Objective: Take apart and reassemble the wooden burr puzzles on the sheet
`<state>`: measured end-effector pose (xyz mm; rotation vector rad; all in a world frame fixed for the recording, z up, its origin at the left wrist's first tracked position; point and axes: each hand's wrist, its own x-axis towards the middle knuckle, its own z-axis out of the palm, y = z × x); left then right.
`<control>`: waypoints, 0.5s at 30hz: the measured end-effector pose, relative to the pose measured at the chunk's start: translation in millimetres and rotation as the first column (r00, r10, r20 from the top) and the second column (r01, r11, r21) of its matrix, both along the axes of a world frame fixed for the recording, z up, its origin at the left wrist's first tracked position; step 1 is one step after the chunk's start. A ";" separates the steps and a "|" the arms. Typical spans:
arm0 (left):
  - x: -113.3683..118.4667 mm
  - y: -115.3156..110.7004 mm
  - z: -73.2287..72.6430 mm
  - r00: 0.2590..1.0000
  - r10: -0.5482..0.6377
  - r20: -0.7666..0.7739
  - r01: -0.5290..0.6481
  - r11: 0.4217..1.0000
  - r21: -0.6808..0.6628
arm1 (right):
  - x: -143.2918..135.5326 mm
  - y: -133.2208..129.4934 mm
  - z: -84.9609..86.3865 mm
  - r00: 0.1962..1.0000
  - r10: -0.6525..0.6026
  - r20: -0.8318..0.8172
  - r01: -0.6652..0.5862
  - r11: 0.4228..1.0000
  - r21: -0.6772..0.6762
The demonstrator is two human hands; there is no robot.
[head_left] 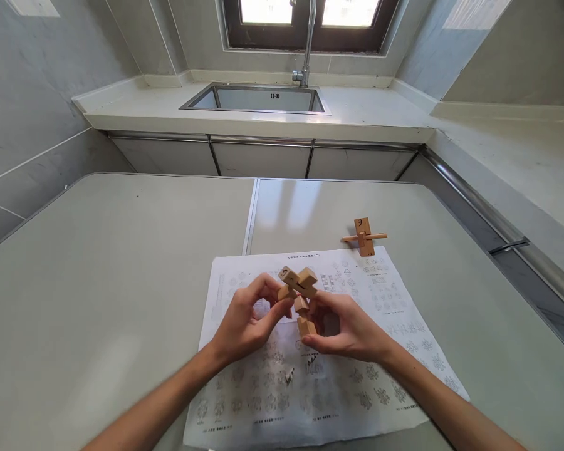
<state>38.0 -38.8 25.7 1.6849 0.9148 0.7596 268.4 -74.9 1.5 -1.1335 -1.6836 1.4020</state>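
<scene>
Above a printed instruction sheet [338, 401], both hands grip a cluster of interlocking wooden puzzle pieces [301, 280]. My left hand [251, 316] pinches a block at the cluster's left side between thumb and fingers. On the other side, my right hand [341, 322] has its thumb and fingers closed round the lower right blocks. The pieces are notched bars of light wood, crossing at angles, and one upper bar carries a dark mark. The fingers hide part of how they join.
A small wooden cross-shaped piece [365, 238], a marked plate with a thin stick through it, lies at the sheet's top right corner. Beyond the pale table [98, 300] are a counter with a sink [326, 111] and tap [305, 62]. A ledge [512, 156] runs along the right.
</scene>
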 end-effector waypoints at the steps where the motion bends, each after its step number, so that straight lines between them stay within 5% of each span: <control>1: -0.4 1.8 1.7 1.000 0.027 0.004 -0.027 1.000 0.006 | -0.7 0.0 -1.7 1.000 0.011 -0.013 -0.011 1.000 -0.009; 5: -0.6 4.3 2.4 0.997 0.072 0.029 -0.072 0.997 0.014 | -1.9 0.2 -8.6 0.993 -0.110 0.053 0.106 0.992 0.075; 10: 1.7 1.7 -3.3 0.998 0.058 -0.003 -0.058 0.998 0.018 | -1.7 0.0 -12.4 0.914 -0.287 0.287 0.179 0.920 0.349; 15: 4.4 0.1 -7.8 1.000 -0.016 -0.016 0.016 1.000 0.000 | -1.3 0.2 -4.5 0.954 -0.214 0.209 0.130 0.926 0.356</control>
